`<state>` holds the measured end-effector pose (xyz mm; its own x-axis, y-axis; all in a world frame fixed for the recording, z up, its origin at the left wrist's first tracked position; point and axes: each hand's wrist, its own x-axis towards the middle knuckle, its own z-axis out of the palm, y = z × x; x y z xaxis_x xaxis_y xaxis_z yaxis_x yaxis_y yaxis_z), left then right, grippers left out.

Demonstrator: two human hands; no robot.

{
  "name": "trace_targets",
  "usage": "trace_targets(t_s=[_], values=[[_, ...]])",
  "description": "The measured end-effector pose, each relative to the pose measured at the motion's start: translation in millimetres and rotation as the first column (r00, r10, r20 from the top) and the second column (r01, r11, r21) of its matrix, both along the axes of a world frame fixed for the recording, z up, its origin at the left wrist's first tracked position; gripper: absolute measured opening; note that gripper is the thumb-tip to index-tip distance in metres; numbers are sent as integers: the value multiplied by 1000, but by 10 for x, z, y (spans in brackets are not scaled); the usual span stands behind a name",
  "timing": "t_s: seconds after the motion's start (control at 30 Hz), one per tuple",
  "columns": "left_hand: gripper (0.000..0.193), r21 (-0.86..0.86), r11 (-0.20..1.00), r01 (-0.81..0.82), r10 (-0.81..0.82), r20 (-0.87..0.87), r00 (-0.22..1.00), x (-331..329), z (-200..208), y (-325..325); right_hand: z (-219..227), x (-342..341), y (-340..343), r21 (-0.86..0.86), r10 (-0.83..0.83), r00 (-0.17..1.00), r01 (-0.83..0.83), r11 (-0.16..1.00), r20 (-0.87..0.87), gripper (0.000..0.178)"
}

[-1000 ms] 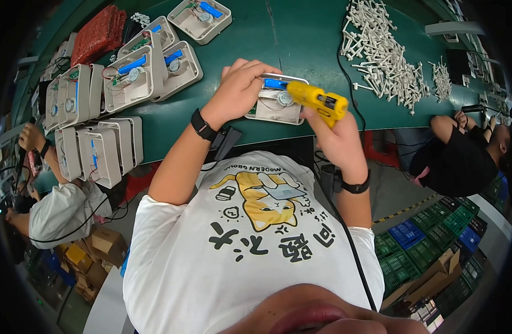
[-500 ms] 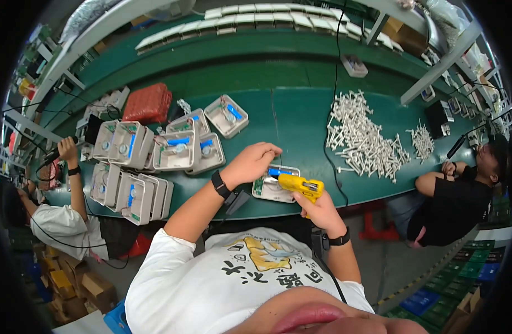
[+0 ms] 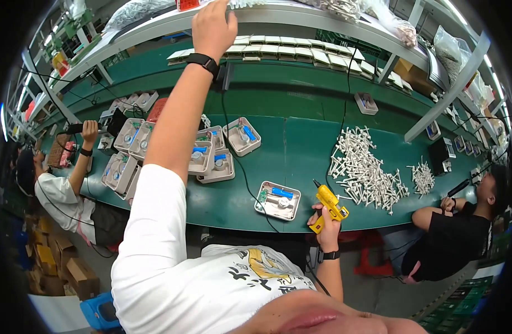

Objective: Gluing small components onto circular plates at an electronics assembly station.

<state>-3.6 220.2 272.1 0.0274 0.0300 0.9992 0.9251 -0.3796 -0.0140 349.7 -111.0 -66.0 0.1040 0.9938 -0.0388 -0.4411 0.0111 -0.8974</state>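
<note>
My left hand is raised to the edge of the overhead shelf, thumb apart from the fingers, some fingertips close to the picture's top border. No object shows in it. A red bin is next to it on the shelf. My right hand is closed around the grip of a yellow hot glue gun, whose dark nozzle points up and left. Left of the gun, an off-white plastic housing lies open side up on the bench, holding a blue cylindrical battery, a green circuit board and a round white part.
Several similar housings are stacked left of centre, partly behind my left arm. A heap of white screw-like plastic parts and a smaller pile lie right. Black cables cross the green bench. Co-workers sit at both sides.
My left hand has gone from beside the open housing up to the overhead shelf. The glue gun has moved off the housing to its right, still in my right hand. The view has tilted upward.
</note>
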Motion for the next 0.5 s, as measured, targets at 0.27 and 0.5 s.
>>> trace_targets(t_s=[0.27,0.5], values=[[24,-77,984,158,-151,89,984,-302,108,-176,-66,-5,-93,-39,-40,998,37,999,-55,27],[45,105,638,763,-770,102,629,0,-501,-1839,82,-19,-102,-30,-41,991,37,999,-128,26]])
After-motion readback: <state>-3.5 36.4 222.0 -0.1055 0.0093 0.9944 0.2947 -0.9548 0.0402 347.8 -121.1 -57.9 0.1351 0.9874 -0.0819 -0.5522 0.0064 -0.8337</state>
